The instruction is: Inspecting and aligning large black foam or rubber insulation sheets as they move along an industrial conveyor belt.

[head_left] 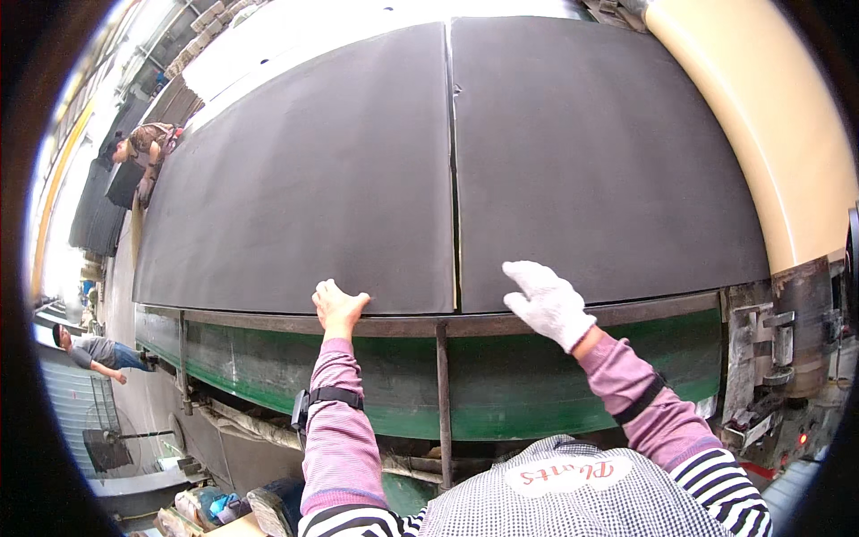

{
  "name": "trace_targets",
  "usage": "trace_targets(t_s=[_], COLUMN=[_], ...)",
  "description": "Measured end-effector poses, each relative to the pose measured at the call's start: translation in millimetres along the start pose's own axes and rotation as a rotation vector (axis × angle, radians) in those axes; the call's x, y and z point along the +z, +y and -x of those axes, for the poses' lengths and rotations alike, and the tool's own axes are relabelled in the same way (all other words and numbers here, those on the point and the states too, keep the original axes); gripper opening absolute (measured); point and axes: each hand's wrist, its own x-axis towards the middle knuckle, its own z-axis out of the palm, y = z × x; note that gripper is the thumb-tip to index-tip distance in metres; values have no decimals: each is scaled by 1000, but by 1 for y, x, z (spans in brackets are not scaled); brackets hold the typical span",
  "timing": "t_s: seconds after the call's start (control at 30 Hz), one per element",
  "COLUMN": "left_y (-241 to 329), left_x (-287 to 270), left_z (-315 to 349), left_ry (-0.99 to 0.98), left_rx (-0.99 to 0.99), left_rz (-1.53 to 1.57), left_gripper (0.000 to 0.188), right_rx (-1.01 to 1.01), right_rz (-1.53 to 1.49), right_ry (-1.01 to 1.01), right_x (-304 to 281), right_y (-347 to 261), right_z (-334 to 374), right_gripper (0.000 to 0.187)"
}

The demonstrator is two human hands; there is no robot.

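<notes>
Two large dark grey sheets lie side by side before me, the left sheet [304,179] and the right sheet [599,170], with a narrow gap between them. My bare left hand [338,308] is at the near edge of the left sheet, its thumb spread to the right from bent fingers and nothing visible in it. Over the near edge of the right sheet, just right of the gap, my right hand [548,304] wears a white knit glove. Its fingers point left and away, apart from the thumb. Whether either hand presses on its sheet I cannot tell.
A metal rail [394,325] and green belt [394,385] run below the sheets' near edge. A big cream-coloured roller [761,116] curves along the right. At the far left one person [148,148] leans at the sheets' end; another person [107,352] is farther back.
</notes>
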Motion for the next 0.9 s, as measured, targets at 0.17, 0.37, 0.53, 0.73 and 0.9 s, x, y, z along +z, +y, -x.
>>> trace_targets(t_s=[0.17, 0.37, 0.53, 0.73, 0.9], left_y=[33, 22, -37, -7, 37], left_x=[-3, 12, -27, -2, 14], left_z=[31, 19, -14, 29, 63], left_ry=[21, 181, 158, -17, -90], left_rx=[190, 406, -197, 142, 492], left_rz=[-73, 220, -108, 54, 130], left_gripper=[81, 48, 47, 38, 44], right_rx=[102, 271, 365, 641, 651], right_rz=[52, 289, 288, 403, 465], right_ry=[-48, 75, -72, -233, -17], right_x=[16, -12, -49, -83, -116], right_y=[-10, 34, 107, 194, 166], right_z=[-27, -9, 19, 42, 69], right_gripper=[46, 19, 54, 74, 50])
